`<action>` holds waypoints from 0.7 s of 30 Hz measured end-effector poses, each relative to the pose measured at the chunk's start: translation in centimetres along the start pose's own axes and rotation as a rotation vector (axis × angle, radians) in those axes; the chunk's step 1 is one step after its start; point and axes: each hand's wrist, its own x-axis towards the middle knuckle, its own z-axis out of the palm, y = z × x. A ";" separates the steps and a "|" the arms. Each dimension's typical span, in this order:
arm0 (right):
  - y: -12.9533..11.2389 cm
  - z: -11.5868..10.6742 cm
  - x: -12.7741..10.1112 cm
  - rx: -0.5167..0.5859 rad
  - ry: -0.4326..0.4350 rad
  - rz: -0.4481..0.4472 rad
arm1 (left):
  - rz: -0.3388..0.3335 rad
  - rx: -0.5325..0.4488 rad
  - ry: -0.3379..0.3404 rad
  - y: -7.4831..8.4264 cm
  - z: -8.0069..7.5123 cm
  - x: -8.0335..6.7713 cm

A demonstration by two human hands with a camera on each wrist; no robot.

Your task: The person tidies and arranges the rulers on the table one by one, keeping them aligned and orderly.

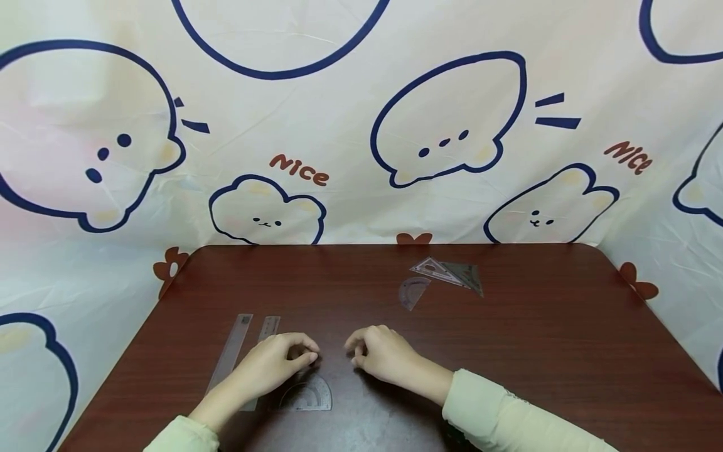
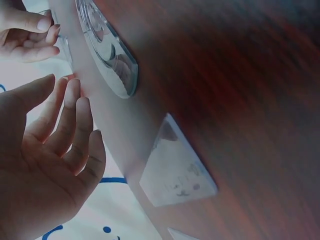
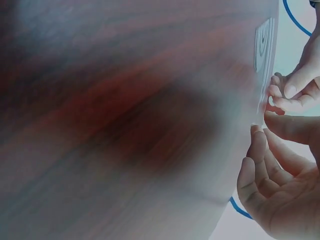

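My left hand rests on the dark red-brown table near its front edge. Its fingers are loosely curled and hold nothing; the left wrist view shows the palm relaxed and empty. A clear protractor lies flat just below this hand. My right hand sits a short gap to the right, fingertips down on the wood, with nothing seen in it. Its fingers hang loosely curled. The two hands face each other.
Two clear rulers lie side by side left of my left hand. Farther back, right of centre, are a small clear protractor and overlapping set squares. A cartoon-print cloth hangs behind and beside the table.
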 end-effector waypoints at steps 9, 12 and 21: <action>1.0 -1.1 -0.2 -0.007 0.039 0.006 | -0.002 0.013 0.015 0.7 0.4 0.9; 1.4 -1.5 -0.4 -0.008 0.047 0.006 | 0.002 0.019 0.025 1.0 0.4 1.3; 2.8 -2.3 -0.7 -0.003 0.051 0.014 | 0.026 0.028 0.065 2.3 1.2 2.5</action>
